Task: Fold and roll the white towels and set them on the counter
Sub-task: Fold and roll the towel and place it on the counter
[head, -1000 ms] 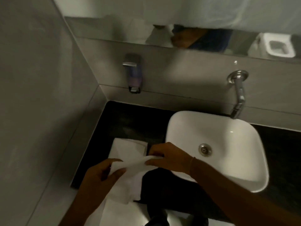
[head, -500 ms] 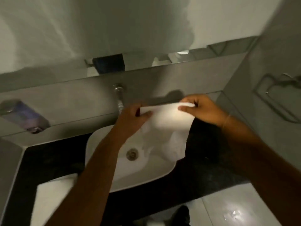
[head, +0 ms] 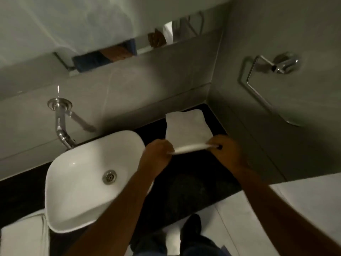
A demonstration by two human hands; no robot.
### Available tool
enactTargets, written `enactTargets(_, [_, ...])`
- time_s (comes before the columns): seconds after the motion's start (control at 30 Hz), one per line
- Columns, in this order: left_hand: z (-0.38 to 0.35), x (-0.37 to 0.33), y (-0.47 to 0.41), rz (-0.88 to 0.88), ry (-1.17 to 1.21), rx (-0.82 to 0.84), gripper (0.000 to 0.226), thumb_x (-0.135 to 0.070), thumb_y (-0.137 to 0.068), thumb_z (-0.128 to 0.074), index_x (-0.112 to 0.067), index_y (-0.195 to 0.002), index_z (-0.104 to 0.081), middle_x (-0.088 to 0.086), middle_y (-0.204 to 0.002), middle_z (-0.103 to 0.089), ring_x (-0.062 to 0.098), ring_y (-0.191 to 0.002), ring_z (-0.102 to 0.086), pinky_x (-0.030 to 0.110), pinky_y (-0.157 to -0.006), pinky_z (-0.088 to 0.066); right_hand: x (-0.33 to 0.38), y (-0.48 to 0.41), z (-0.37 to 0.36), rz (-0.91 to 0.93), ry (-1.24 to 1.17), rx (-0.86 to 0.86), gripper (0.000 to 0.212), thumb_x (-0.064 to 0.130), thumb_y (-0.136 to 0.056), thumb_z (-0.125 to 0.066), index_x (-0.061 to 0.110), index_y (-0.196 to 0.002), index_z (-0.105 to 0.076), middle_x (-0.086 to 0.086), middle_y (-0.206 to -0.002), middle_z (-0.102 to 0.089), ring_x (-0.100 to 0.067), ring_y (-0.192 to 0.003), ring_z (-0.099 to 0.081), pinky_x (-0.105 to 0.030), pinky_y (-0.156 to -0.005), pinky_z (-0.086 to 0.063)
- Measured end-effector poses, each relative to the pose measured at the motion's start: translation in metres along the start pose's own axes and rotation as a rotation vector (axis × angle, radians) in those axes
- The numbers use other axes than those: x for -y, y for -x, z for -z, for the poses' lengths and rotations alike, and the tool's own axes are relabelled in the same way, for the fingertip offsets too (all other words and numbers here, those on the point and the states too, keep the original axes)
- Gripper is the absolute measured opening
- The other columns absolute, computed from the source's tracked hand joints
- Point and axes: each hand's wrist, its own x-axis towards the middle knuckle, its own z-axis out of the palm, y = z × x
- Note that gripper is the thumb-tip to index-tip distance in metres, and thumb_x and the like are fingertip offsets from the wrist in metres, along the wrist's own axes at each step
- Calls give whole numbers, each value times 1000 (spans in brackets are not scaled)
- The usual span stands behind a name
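A white towel [head: 186, 126] lies stretched over the black counter [head: 193, 182] to the right of the basin, its far end near the back wall. My left hand [head: 158, 150] pinches the near left corner and my right hand [head: 227, 150] pinches the near right corner, holding the near edge lifted a little above the counter. Another white towel [head: 22, 237] lies flat at the bottom left, on the counter left of the basin.
A white basin [head: 83, 182] with a metal drain stands on the counter, a chrome tap [head: 60, 122] on the wall behind it. A chrome towel ring [head: 258, 85] hangs on the right wall. Tiled walls close in the counter's back and right side. My feet stand on the pale floor below.
Both hands carried the towel from the left of the basin across it to the right side. The towel now rests spread on the counter there, lower than half a second ago.
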Motion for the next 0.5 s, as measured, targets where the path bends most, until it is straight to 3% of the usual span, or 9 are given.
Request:
enactTargets(0.07, [-37, 6, 17, -7, -56, 218, 18, -12, -80, -66, -16, -90, -80, 9, -101, -78, 36, -96, -72, 39, -84, -58, -45, 21, -23, -142, 8, 104, 11, 24, -93, -72, 25, -102, -78, -2, -109, -73, -23, -104, -68, -42, -98, -53])
enactTargets(0.13, [-81, 24, 40, 97, -72, 451, 22, -18, -93, -62, -18, -107, -79, 10, -117, -76, 33, -109, -69, 37, -94, -54, -88, 37, -52, -204, 80, 257, 14, 28, -95, -69, 32, -105, -78, 0, -109, -73, -23, -103, -69, -40, -97, -54])
enactTargets(0.23, [-131, 44, 79, 247, 46, 580, 33, -29, -102, -57, -20, -130, -71, 9, -136, -70, 29, -126, -63, 36, -108, -48, -115, 62, -79, -164, 166, 261, 16, 26, -95, -71, 25, -107, -80, -7, -105, -73, -29, -99, -70, -38, -90, -55])
enactTargets(0.37, [-161, 51, 101, 319, 116, 496, 35, -29, -105, -52, -24, -138, -64, 4, -139, -66, 25, -128, -61, 33, -108, -46, -128, 56, -92, -111, 311, 244, 16, 27, -90, -75, 20, -104, -79, -13, -110, -70, -36, -105, -61, -46, -91, -54])
enactTargets(0.43, [-172, 50, 103, 263, 17, 331, 33, -24, -100, -55, -29, -131, -64, 1, -133, -63, 24, -119, -60, 36, -99, -51, -129, 49, -100, -85, 405, 207, 22, 27, -83, -78, 26, -104, -73, -9, -113, -63, -34, -105, -56, -45, -85, -55])
enactTargets(0.5, [-179, 38, 99, 132, -156, 251, 33, -17, -89, -55, -29, -119, -64, -1, -121, -63, 26, -104, -60, 40, -85, -53, -130, 45, -109, 46, 466, 203, 27, 14, -73, -79, 24, -97, -71, -6, -104, -65, -33, -94, -59, -42, -72, -56])
